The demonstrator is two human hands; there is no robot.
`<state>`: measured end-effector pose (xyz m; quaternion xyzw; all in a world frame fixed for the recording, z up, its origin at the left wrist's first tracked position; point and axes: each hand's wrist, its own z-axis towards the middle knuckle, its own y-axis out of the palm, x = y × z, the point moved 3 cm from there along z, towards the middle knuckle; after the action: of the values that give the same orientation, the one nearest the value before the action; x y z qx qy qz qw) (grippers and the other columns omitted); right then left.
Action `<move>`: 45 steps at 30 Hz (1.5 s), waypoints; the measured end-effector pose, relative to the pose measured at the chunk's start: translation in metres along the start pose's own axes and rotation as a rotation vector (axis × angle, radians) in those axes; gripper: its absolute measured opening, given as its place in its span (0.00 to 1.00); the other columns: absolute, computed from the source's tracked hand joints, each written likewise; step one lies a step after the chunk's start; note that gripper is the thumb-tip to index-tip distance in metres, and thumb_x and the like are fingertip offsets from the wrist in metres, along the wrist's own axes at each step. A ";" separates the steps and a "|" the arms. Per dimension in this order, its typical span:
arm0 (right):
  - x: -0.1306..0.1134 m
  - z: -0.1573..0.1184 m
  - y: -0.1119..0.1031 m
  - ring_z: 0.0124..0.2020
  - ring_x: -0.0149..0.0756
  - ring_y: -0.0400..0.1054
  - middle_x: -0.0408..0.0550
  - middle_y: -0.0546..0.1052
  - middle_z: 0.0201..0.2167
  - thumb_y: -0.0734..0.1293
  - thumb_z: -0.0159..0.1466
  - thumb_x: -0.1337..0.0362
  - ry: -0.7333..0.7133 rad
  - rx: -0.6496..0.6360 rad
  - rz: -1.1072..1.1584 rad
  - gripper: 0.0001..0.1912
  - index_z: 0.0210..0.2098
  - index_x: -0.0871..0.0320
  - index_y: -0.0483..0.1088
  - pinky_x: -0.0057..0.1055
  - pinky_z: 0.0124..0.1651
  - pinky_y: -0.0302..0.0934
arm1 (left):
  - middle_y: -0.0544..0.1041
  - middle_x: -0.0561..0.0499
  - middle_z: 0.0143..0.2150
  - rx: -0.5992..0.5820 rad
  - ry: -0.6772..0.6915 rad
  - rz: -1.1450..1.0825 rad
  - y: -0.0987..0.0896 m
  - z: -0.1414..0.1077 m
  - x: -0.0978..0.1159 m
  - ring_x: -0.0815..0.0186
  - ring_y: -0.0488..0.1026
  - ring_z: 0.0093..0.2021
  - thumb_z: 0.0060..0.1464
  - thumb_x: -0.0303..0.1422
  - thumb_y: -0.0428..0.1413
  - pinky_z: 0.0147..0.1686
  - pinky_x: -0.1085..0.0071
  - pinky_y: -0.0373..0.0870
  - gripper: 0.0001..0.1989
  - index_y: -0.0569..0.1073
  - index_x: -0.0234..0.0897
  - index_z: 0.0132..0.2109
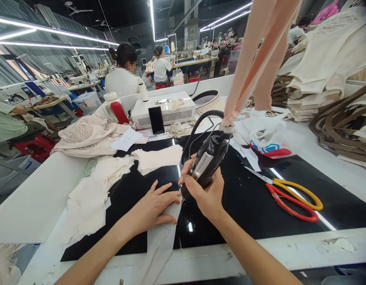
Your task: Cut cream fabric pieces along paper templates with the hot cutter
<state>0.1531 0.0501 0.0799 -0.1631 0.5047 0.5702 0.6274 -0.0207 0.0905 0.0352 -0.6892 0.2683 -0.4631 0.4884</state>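
Note:
My right hand (205,194) is wrapped round a black corded power tool (204,161) with a silver lever on its side. The tool stands slightly tilted, its lower end against the black tabletop at the edge of a pale fabric strip (162,241). From its top, a knotted peach cloth band (254,59) runs upward. My left hand (151,208) lies flat on the strip, fingers spread, the fingertips close to the tool's base. The strip hangs over the table's front edge. Whatever works at the tool's tip is hidden.
Scissors (285,194) with red and yellow handles lie open on the right. Cream fabric pieces (93,198) are piled left. Behind stand a phone (156,120), a white vented box (165,109) and a red bottle (119,113). Fabric stacks (307,95) rise at right. Other people sit beyond.

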 end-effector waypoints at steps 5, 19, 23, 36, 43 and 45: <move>0.000 -0.002 0.001 0.28 0.33 0.73 0.39 0.77 0.32 0.74 0.59 0.66 0.008 -0.002 -0.033 0.15 0.43 0.51 0.68 0.33 0.32 0.71 | 0.71 0.44 0.69 0.020 0.009 -0.015 0.000 0.000 0.000 0.47 0.56 0.75 0.58 0.39 0.69 0.70 0.29 0.44 0.30 0.70 0.47 0.64; -0.005 -0.010 0.006 0.27 0.33 0.74 0.38 0.76 0.30 0.73 0.59 0.67 0.015 -0.057 0.014 0.14 0.42 0.51 0.67 0.33 0.32 0.73 | 0.73 0.45 0.67 0.008 -0.001 -0.029 -0.003 0.002 0.002 0.46 0.59 0.74 0.57 0.37 0.70 0.70 0.28 0.45 0.28 0.72 0.46 0.62; -0.002 -0.014 0.005 0.30 0.36 0.76 0.39 0.76 0.31 0.72 0.60 0.66 0.016 -0.065 -0.016 0.14 0.44 0.50 0.68 0.36 0.35 0.74 | 0.73 0.44 0.66 -0.023 -0.013 -0.051 -0.004 0.004 0.003 0.44 0.58 0.74 0.57 0.36 0.70 0.69 0.25 0.43 0.29 0.72 0.44 0.62; -0.005 -0.027 0.009 0.32 0.36 0.78 0.41 0.79 0.34 0.72 0.61 0.68 0.090 -0.125 0.078 0.16 0.46 0.50 0.67 0.38 0.39 0.77 | 0.66 0.44 0.72 -0.059 -0.018 -0.119 -0.001 0.005 -0.004 0.42 0.53 0.76 0.54 0.41 0.71 0.71 0.29 0.38 0.43 0.63 0.49 0.72; -0.008 -0.028 0.009 0.27 0.32 0.74 0.38 0.76 0.31 0.72 0.59 0.72 0.049 -0.137 0.102 0.18 0.46 0.50 0.67 0.33 0.34 0.74 | 0.66 0.46 0.72 -0.062 0.013 -0.125 -0.002 0.003 -0.003 0.42 0.51 0.77 0.56 0.44 0.70 0.71 0.28 0.39 0.41 0.63 0.51 0.72; -0.006 -0.030 0.008 0.28 0.34 0.75 0.39 0.76 0.31 0.72 0.59 0.71 0.057 -0.150 0.085 0.19 0.47 0.50 0.67 0.35 0.35 0.75 | 0.67 0.45 0.71 -0.056 0.017 -0.120 -0.002 0.005 -0.003 0.42 0.52 0.76 0.56 0.45 0.69 0.71 0.27 0.41 0.38 0.66 0.49 0.70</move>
<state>0.1331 0.0261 0.0744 -0.2043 0.4846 0.6278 0.5738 -0.0180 0.0957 0.0357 -0.7135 0.2434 -0.4896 0.4381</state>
